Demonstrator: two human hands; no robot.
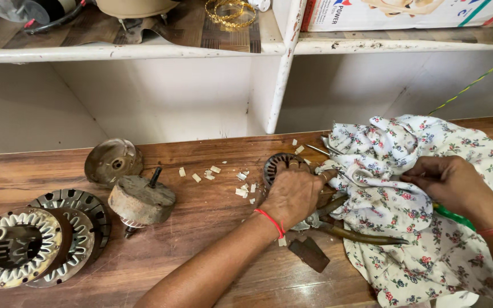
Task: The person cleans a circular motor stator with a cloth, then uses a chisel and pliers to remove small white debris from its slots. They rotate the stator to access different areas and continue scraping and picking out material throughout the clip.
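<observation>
Single head view, worn high, looking down and forward, close over wooden surface (201, 228); shelf (144, 53) along top of frame.

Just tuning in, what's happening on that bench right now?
A person works at a wooden bench. The left hand presses on a small round slotted metal core, while the right hand grips a floral cloth beside it. Pliers lie under the cloth's edge. More slotted cores are stacked at far left, near a rotor with a shaft. Small pale scraps litter the bench.
</observation>
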